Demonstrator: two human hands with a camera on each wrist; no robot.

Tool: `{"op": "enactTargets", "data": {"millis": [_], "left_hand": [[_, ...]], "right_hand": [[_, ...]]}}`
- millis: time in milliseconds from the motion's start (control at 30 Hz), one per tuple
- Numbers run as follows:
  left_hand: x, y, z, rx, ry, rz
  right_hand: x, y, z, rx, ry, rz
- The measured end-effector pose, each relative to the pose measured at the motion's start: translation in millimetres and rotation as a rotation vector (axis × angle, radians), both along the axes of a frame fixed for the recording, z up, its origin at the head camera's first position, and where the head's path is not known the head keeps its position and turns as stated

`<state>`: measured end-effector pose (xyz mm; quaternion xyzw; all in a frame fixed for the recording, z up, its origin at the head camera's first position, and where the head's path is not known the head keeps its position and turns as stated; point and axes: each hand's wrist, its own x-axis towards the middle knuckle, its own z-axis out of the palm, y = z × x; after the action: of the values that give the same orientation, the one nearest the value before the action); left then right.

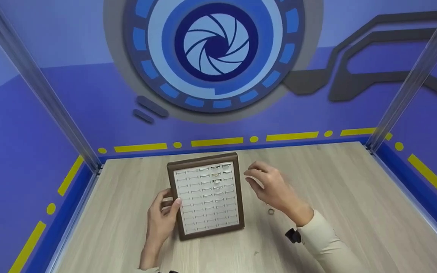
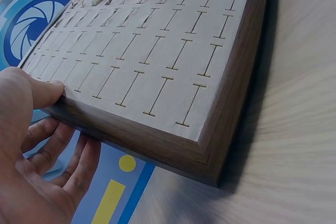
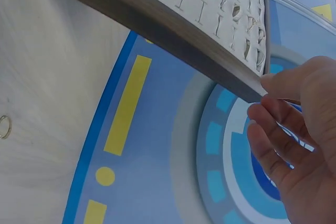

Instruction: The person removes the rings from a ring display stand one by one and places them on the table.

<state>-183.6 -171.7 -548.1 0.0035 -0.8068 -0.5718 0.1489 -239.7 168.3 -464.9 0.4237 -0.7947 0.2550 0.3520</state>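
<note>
Facing the head camera, one brown-framed ring display [image 1: 208, 229] is tilted between the two hands, over the tabletop; whether its lower edge touches the surface cannot be told. The left hand [image 1: 161, 218] grips the frame's left side: thumb on the front edge, remaining fingers bent behind. The right hand [image 1: 271, 187] is just beside the upper right side of the frame, its fingers bent and slightly spread, thumb tip near the forefinger; whether it pinches anything cannot be determined. The white pad [image 1: 203, 216] carries five columns of slots; several rings are seated toward the upper right, too small to count reliably. One loose ring [image 1: 271, 211] lies on the light wood tabletop [image 1: 355, 197], below the right hand and well apart from its fingertips. One black device [image 1: 293, 236] is at the right wrist. Behind the tabletop, one blue wall panel [image 1: 89, 106] bears one circular graphic [image 1: 216, 47].
</note>
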Motion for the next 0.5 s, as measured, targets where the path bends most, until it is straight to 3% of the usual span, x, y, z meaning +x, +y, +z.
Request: {"op": "enactTargets", "data": {"millis": [200, 500], "left_hand": [[0.2, 0, 0.5, -0.012, -0.030, 0.003], [-0.8, 0, 0.2, 0.000, -0.013, -0.003]], "right_hand": [[-3.6, -14, 6.6, -0.023, 0.010, 0.003], [-6.0, -33, 7.4, -0.047, 0.000, -0.057]]}}
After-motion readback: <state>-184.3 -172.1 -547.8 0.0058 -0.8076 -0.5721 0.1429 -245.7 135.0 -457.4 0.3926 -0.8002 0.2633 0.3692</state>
